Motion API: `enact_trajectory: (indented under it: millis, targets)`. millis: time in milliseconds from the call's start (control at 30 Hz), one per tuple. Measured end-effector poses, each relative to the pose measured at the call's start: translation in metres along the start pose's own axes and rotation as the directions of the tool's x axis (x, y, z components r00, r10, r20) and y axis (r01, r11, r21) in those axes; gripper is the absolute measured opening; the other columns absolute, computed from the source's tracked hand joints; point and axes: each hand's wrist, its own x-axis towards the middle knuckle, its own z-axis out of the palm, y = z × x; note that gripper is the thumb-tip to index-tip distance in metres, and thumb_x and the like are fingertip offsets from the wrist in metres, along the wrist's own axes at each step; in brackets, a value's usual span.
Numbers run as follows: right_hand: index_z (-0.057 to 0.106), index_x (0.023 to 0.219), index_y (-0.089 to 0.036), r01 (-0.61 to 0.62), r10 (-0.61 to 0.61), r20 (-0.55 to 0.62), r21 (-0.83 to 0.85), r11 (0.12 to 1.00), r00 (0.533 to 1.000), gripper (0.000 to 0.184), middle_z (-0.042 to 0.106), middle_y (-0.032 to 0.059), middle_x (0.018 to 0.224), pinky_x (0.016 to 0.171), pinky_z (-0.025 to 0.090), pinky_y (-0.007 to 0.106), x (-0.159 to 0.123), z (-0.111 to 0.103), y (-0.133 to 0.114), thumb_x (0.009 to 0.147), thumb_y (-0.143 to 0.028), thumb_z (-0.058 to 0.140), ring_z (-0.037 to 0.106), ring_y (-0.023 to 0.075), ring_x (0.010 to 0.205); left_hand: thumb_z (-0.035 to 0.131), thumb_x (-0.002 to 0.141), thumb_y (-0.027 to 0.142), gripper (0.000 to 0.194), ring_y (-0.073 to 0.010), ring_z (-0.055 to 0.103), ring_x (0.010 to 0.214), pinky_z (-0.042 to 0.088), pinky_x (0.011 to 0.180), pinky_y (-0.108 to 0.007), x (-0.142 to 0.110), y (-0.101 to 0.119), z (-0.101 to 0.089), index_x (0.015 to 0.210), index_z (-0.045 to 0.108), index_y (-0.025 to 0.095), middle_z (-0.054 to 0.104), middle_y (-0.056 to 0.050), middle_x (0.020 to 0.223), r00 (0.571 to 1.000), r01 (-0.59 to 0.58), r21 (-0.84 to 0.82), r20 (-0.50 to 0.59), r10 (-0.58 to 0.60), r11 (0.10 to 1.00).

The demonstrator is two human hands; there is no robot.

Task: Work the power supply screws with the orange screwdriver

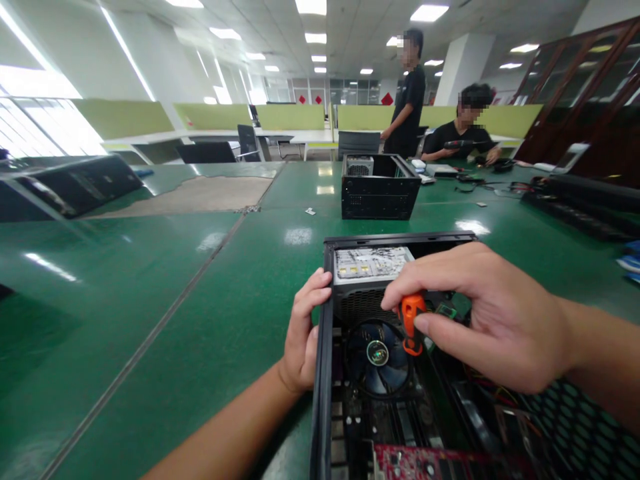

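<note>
An open black computer case (324, 347) lies in front of me on the green table (210, 320). My left hand (304, 333) grips the case's left wall, fingers curled over its edge. My right hand (493, 313) pinches an orange-handled screwdriver (411, 321) upright inside the case, just right of the round blue cooler fan (377, 357). A grey power supply (371, 263) sits at the far end of the case. A red card (425, 462) shows at the near end.
A second open black case (379, 187) stands farther back on the table. Flat black panels lie at the left (70, 187) and right (585, 200). Two people in black (413, 100) are at the far end, one seated. A small loose part (311, 211) lies on the table.
</note>
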Motion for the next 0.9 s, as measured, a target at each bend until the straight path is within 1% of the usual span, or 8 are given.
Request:
enact_trajectory:
  millis: [167,267,400,467,600,833,900]
  targets:
    - [0.088,0.114,-0.023,0.001,-0.001,-0.003,-0.002,1.000,1.000,0.025,0.091,0.0024,0.095,0.081,0.065,0.036,-0.0003,0.0003,-0.0023,0.098,-0.012,0.071,0.079,0.0191,0.075,0.071,0.130,0.044,0.052,-0.0370,0.075,0.179,0.065,0.147,-0.062,-0.0014,-0.0013,-0.0018,0.180,0.071,0.034,0.082,-0.013,0.180,1.000,-0.007,0.026,0.008,0.007,1.000]
    - [0.087,0.114,-0.023,0.020,-0.020,-0.006,-0.001,1.000,1.000,0.025,0.092,0.0023,0.095,0.080,0.065,0.035,-0.0008,0.0000,-0.0025,0.097,-0.013,0.072,0.080,0.0189,0.075,0.071,0.129,0.045,0.051,-0.0384,0.076,0.177,0.066,0.146,-0.065,-0.0024,-0.0028,-0.0031,0.179,0.072,0.035,0.083,-0.014,0.179,1.000,0.006,0.024,0.008,-0.007,1.000]
    - [0.087,0.114,-0.023,0.014,-0.013,-0.018,0.002,1.000,1.000,0.025,0.092,0.0015,0.094,0.078,0.063,0.033,-0.0012,-0.0005,-0.0018,0.097,-0.013,0.072,0.081,0.0177,0.075,0.071,0.129,0.042,0.053,-0.0369,0.074,0.180,0.065,0.149,-0.063,-0.0024,-0.0035,-0.0036,0.181,0.071,0.033,0.082,-0.014,0.181,1.000,-0.011,0.017,0.018,0.011,1.000]
    - [0.087,0.115,-0.023,0.018,-0.018,-0.015,-0.004,1.000,1.000,0.026,0.092,0.0020,0.095,0.080,0.064,0.033,-0.0010,-0.0004,-0.0020,0.097,-0.012,0.072,0.081,0.0183,0.076,0.071,0.128,0.040,0.054,-0.0366,0.073,0.181,0.064,0.149,-0.063,-0.0021,-0.0033,-0.0035,0.182,0.070,0.033,0.081,-0.014,0.182,1.000,-0.018,0.016,0.019,0.018,1.000]
    - [0.086,0.116,-0.023,0.023,-0.023,0.001,0.015,1.000,1.000,0.028,0.092,0.0031,0.098,0.085,0.069,0.035,-0.0006,-0.0002,-0.0027,0.095,-0.011,0.072,0.082,0.0195,0.078,0.073,0.127,0.039,0.055,-0.0366,0.073,0.181,0.064,0.150,-0.064,-0.0025,-0.0028,-0.0033,0.181,0.070,0.034,0.081,-0.013,0.182,1.000,0.008,0.017,0.019,-0.008,1.000]
    - [0.087,0.112,-0.026,-0.002,0.002,-0.013,0.007,1.000,1.000,0.027,0.093,0.0019,0.096,0.084,0.069,0.035,-0.0010,-0.0008,-0.0050,0.094,-0.012,0.072,0.082,0.0200,0.076,0.071,0.129,0.040,0.053,-0.0360,0.074,0.180,0.064,0.149,-0.062,-0.0035,-0.0036,-0.0034,0.182,0.070,0.035,0.081,-0.012,0.182,1.000,0.005,0.031,0.018,-0.006,1.000]
    - [0.087,0.110,-0.027,-0.033,0.034,-0.026,0.018,0.999,0.999,0.025,0.092,0.0015,0.095,0.085,0.070,0.037,-0.0005,-0.0004,-0.0082,0.093,-0.014,0.073,0.083,0.0214,0.076,0.071,0.129,0.040,0.053,-0.0361,0.074,0.180,0.064,0.149,-0.061,-0.0031,-0.0037,-0.0031,0.182,0.070,0.035,0.082,-0.013,0.181,1.000,0.002,0.028,0.017,-0.002,1.000]
